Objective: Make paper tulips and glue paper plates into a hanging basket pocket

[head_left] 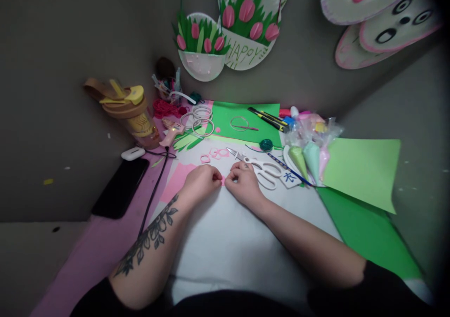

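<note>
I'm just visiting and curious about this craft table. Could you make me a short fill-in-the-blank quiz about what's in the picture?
1. The left hand and the right hand together pinch a small paper piece coloured ____.
2. The white tool lying just beside the right hand is a pair of ____.
3. The black phone lies on the person's ____ side.
Missing words: pink; scissors; left.

Both hands, left hand and right hand, pinch a small pink paper piece together on white paper, white scissors just beside.
</note>
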The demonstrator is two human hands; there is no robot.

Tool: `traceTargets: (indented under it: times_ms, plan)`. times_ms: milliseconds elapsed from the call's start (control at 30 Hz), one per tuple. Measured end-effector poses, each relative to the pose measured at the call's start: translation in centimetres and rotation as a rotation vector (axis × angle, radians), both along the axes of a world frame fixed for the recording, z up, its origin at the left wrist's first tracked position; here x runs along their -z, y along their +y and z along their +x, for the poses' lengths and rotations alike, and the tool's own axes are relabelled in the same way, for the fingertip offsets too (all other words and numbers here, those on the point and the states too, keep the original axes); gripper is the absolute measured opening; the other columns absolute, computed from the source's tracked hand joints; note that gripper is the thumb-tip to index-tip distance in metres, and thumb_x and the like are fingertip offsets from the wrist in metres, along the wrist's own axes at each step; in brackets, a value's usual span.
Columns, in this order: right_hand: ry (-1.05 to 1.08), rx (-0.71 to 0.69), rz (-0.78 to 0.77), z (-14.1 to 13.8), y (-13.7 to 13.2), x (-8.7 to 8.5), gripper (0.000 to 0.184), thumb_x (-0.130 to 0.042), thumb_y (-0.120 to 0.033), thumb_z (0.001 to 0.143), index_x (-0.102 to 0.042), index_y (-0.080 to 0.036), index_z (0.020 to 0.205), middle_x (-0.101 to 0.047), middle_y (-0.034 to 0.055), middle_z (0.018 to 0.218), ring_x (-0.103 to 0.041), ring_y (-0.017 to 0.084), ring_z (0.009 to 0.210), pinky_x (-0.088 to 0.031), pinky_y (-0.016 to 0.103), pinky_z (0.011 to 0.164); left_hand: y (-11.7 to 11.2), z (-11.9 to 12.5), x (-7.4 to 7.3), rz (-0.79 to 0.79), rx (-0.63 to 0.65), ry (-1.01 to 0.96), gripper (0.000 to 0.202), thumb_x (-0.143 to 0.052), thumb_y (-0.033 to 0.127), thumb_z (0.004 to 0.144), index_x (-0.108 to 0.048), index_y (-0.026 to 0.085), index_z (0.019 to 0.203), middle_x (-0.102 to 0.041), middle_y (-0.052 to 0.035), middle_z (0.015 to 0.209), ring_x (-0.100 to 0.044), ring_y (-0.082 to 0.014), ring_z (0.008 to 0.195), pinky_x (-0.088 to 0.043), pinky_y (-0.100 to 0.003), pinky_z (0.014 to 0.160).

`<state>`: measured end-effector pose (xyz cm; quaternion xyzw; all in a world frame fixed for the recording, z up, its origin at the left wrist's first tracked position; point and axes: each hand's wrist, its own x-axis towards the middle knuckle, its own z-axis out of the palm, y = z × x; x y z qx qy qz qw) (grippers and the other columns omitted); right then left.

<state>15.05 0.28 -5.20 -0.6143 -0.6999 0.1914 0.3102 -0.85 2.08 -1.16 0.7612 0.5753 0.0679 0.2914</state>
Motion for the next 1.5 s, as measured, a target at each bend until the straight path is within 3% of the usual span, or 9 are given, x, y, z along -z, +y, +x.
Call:
traceTargets:
  times_ms: [900, 1267, 1500]
  plan:
    - [0.014, -0.007, -0.007, 0.06, 0.08, 0.14, 0.015, -0.06, -0.015, 0.068, -0.06, -0.021, 0.054, -0.06, 0.0049, 0.082, -0.049, 0.024, 0.087, -0.043, 0.038, 0.08, -0.61, 0.49, -0.3, 0.045, -0.034, 0.079, 0.021, -0.057, 0.024, 0.074, -0.073, 0.025, 0.086, -0.074, -0.0053, 0.091, -0.065, -0.0214, 0.083, -0.046, -0.028, 0.069]
    - [0.04, -0.062, -0.068, 0.75, 0.64, 0.03, 0.019, -0.056, -0.016, 0.073, -0.064, -0.021, 0.056, -0.06, 0.0048, 0.082, -0.051, 0.023, 0.087, -0.039, 0.04, 0.087, -0.54, 0.21, -0.19, 0.022, -0.042, 0.041, 0.019, -0.057, 0.023, 0.073, -0.072, 0.026, 0.085, -0.074, -0.0025, 0.092, -0.065, -0.0203, 0.085, -0.045, -0.027, 0.068]
    - [0.04, -0.076, -0.012, 0.82, 0.61, 0.07, 0.015, -0.054, -0.014, 0.075, -0.068, -0.02, 0.075, -0.058, 0.0059, 0.088, -0.051, 0.024, 0.09, -0.041, 0.04, 0.086, -0.57, 0.35, -0.43, 0.018, -0.085, 0.039, 0.02, -0.06, 0.023, 0.072, -0.064, 0.024, 0.091, -0.071, -0.0015, 0.091, -0.064, -0.0191, 0.084, -0.042, -0.026, 0.064]
